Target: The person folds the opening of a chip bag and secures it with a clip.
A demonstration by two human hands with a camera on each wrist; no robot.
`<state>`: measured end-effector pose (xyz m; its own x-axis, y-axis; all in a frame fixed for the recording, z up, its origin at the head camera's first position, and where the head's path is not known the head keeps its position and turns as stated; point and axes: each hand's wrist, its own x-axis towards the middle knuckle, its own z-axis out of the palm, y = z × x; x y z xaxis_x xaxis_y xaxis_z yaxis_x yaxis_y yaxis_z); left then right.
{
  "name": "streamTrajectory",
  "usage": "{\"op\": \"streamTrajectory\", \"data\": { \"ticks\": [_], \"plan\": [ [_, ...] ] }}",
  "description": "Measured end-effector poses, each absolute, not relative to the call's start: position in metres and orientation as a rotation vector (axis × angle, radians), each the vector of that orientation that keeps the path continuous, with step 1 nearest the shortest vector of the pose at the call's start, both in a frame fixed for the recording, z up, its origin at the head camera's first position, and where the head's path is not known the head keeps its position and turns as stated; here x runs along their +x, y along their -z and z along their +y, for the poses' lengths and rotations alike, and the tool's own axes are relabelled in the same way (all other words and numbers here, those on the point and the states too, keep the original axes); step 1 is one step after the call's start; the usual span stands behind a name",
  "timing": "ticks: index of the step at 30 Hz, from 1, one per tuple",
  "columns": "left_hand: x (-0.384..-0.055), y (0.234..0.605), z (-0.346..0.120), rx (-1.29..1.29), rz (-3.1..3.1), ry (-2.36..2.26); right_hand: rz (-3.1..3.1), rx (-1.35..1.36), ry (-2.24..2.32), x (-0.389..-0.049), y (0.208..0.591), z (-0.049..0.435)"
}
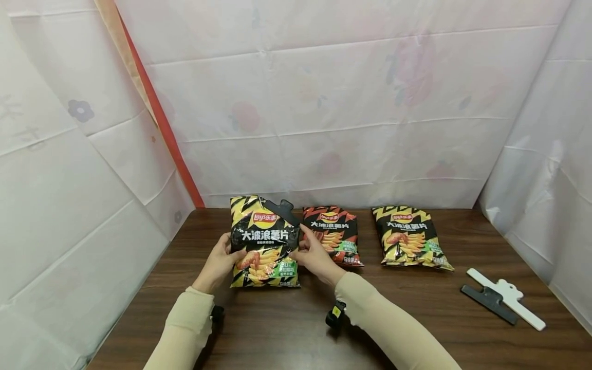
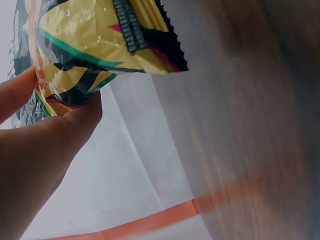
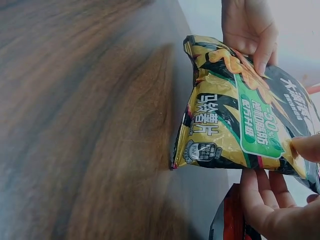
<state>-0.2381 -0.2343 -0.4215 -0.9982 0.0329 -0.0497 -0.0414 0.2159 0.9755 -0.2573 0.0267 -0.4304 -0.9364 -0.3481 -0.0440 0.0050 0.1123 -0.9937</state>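
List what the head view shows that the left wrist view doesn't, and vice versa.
Head view only: the right hand, the black clip near the top of the held bag, the red-and-black bag, the other yellow-and-black bag, plus a white clip and a second black clip lying at the right.

Left wrist view only: a dark ridged strip near the held bag's jagged end.

Both: the held bag, the left hand gripping it, the table, the white cloth backdrop and its red strip.
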Motion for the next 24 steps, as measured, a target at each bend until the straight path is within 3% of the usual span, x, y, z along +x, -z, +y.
{"op": "streamTrajectory", "data": {
  "ticks": [24],
  "plan": [
    [-0.272, 0.424, -0.256, -0.094, 2.428, -1.981, 2.091, -0.232, 1.948, -0.278, 0.421, -0.001]
  ]
}}
